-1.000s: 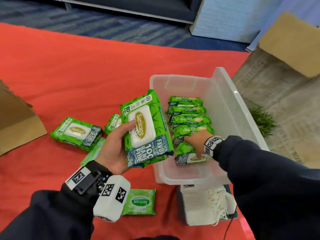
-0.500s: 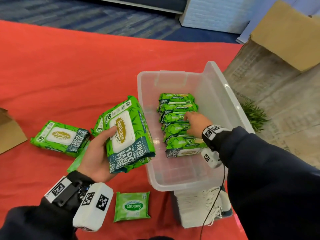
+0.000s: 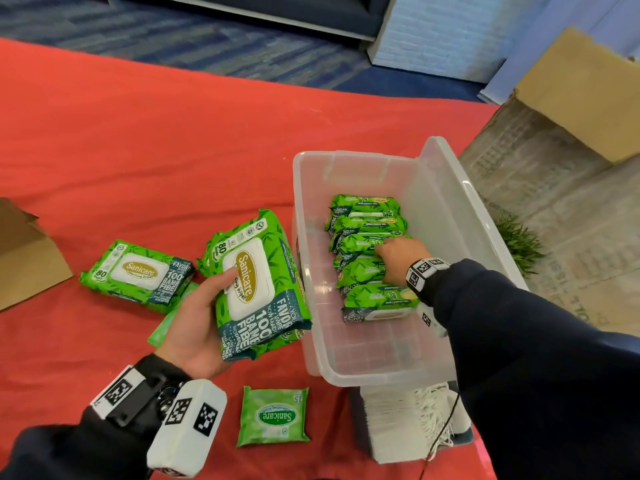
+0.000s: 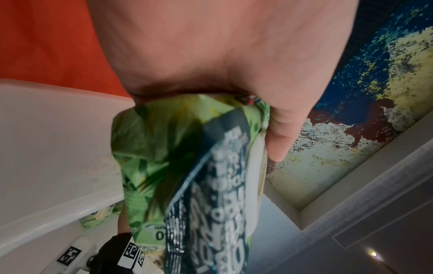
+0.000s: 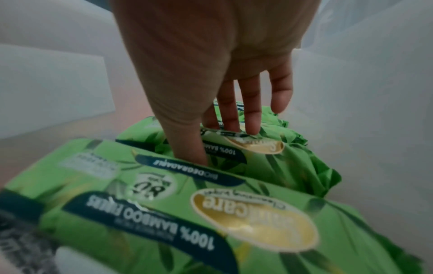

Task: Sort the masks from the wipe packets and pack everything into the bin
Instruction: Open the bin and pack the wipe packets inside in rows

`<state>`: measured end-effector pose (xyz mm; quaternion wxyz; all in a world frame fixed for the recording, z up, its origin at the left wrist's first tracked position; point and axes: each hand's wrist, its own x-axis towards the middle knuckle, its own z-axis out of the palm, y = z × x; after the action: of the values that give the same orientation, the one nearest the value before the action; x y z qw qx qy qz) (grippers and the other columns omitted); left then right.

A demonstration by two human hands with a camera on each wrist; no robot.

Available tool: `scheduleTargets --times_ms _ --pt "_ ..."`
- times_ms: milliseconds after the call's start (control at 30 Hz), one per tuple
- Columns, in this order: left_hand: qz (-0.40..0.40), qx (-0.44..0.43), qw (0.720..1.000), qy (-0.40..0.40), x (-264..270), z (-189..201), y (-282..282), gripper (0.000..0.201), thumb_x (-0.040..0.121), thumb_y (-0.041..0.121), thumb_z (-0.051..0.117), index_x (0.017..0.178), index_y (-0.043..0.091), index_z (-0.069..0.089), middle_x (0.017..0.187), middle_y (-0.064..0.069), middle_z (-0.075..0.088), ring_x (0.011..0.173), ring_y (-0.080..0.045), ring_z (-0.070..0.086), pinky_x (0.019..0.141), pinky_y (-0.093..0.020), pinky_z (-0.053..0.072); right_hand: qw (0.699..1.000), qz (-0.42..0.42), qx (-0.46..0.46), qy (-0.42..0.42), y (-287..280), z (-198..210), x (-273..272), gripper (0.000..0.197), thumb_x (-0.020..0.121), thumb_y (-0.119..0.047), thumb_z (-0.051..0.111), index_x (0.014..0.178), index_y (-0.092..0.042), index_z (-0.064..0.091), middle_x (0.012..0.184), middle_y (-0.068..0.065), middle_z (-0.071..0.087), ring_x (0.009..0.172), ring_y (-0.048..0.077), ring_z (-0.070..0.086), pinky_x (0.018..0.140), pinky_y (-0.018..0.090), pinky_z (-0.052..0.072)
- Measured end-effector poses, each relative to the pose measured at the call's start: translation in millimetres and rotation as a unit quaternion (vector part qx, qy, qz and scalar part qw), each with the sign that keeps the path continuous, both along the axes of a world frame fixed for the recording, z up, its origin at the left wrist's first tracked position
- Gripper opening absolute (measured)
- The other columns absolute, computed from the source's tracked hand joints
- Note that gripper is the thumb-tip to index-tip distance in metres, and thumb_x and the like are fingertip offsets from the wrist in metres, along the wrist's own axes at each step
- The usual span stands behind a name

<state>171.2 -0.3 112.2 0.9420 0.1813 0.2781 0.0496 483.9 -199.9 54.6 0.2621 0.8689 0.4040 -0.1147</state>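
Note:
A clear plastic bin (image 3: 363, 374) stands on the red cloth, with a row of several green wipe packets (image 3: 363, 206) on edge along its right side. My right hand (image 3: 394, 252) is inside the bin, its straight fingers (image 5: 251, 118) pressing on a middle packet (image 5: 262, 148) and the thumb down in the gap before the closer packet (image 5: 187, 213). My left hand (image 3: 204, 320) grips a large green wipe packet (image 3: 256, 289) (image 4: 187, 166) just left of the bin wall (image 4: 46, 148). A stack of white masks (image 3: 398, 424) lies in front of the bin.
One large wipe packet (image 3: 138, 271) and a small one (image 3: 273, 415) lie on the cloth (image 3: 173, 150). Another small packet (image 3: 166, 323) peeks out beneath my left hand. There is a cardboard box (image 3: 24, 258) at far left, and cardboard (image 3: 581, 91) and a plant (image 3: 519, 244) at right.
My right hand moved from the nearest packet in the bin farther along the row to a middle one. The left hand still holds its packet beside the bin.

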Motion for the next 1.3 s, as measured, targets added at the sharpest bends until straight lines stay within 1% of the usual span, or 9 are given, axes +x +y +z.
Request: scheduleTargets --times_ms 367,567,633,733,867,900,1067,1200,1300 --pt "0.001 0.008 1.000 0.020 -9.3 -0.5 -1.3 0.034 0.088 0.031 0.057 0.097 0.013 0.084 0.112 -0.016 0.076 0.091 -0.030 0.077 0.070 -0.048 0.063 0.993 -0.095 0.054 0.052 -4.6 10.9 -2.4 0.044 0.081 -0.029 0.079 0.123 -0.027 0.065 0.113 0.005 0.071 0.100 0.030 0.068 0.080 0.036 0.058" --pt "0.002 0.011 1.000 0.025 -11.8 -1.4 0.8 0.034 0.088 0.030 0.055 0.096 0.013 0.084 0.110 -0.016 0.077 0.090 -0.030 0.077 0.070 -0.048 0.064 0.951 -0.162 0.237 0.112 7.4 66.7 7.7 0.052 0.070 -0.040 0.092 0.118 -0.024 0.076 0.112 -0.001 0.074 0.101 0.021 0.068 0.086 0.030 0.052" --pt "0.004 0.012 1.000 0.029 -11.1 -1.6 -0.1 0.034 0.089 0.030 0.055 0.096 0.012 0.084 0.111 -0.016 0.077 0.090 -0.030 0.077 0.070 -0.048 0.064 0.896 -0.221 0.350 0.163 15.0 80.1 10.1 0.043 0.071 -0.040 0.092 0.105 -0.019 0.078 0.095 -0.001 0.072 0.084 0.017 0.065 0.076 0.028 0.049" --pt "0.004 0.009 0.999 0.039 -12.0 -2.4 -1.7 0.035 0.091 0.031 0.055 0.100 0.012 0.083 0.114 -0.018 0.075 0.092 -0.031 0.077 0.074 -0.050 0.063 0.754 -0.334 0.469 0.315 30.1 77.6 11.8 0.028 0.081 -0.034 0.086 0.093 -0.010 0.077 0.074 0.004 0.063 0.061 0.016 0.054 0.055 0.027 0.050" --pt "-0.003 0.009 0.998 0.055 -15.9 -4.5 -2.1 0.035 0.091 0.030 0.056 0.107 0.010 0.081 0.121 -0.020 0.072 0.099 -0.034 0.075 0.083 -0.057 0.060 0.598 -0.470 0.490 0.426 56.2 31.7 7.4 0.014 0.093 -0.024 0.074 0.102 -0.014 0.070 0.091 0.004 0.069 0.081 0.024 0.063 0.063 0.038 0.060" --pt "-0.007 0.012 0.998 0.059 -16.9 -4.9 -2.1 0.035 0.091 0.029 0.056 0.107 0.010 0.081 0.121 -0.020 0.072 0.098 -0.035 0.075 0.085 -0.058 0.059 0.589 -0.481 0.500 0.414 63.9 15.8 8.1 0.011 0.095 -0.022 0.072 0.100 -0.012 0.069 0.093 0.008 0.068 0.086 0.028 0.064 0.065 0.038 0.058" --pt "-0.024 0.041 0.995 0.089 -21.6 -8.1 -0.5 0.034 0.093 0.028 0.057 0.111 0.009 0.079 0.124 -0.023 0.070 0.100 -0.038 0.074 0.101 -0.059 0.049 0.822 -0.363 0.355 0.257 93.6 -29.1 21.1 0.029 0.098 -0.012 0.059 0.124 0.001 0.061 0.125 0.023 0.062 0.120 0.036 0.059 0.090 0.038 0.040" --pt "-0.027 0.049 0.992 0.116 -20.6 -15.1 -1.6 0.038 0.094 0.028 0.057 0.120 0.007 0.075 0.128 -0.025 0.068 0.104 -0.040 0.072 0.106 -0.060 0.045 0.849 -0.293 0.336 0.283 122.4 -39.6 -6.6 0.073 0.098 -0.020 0.061 0.156 0.001 0.023 0.131 0.023 0.060 0.116 0.037 0.062 0.085 0.039 0.049" --pt "-0.027 0.048 0.992 0.118 -17.5 -16.1 -3.1 0.037 0.093 0.027 0.057 0.117 0.007 0.076 0.126 -0.025 0.069 0.103 -0.039 0.073 0.098 -0.060 0.053 0.885 -0.287 0.286 0.230 134.0 -59.9 -16.7 0.104 0.094 -0.033 0.069 0.160 0.001 -0.004 0.133 0.030 0.057 0.113 0.042 0.063 0.076 0.038 0.049"
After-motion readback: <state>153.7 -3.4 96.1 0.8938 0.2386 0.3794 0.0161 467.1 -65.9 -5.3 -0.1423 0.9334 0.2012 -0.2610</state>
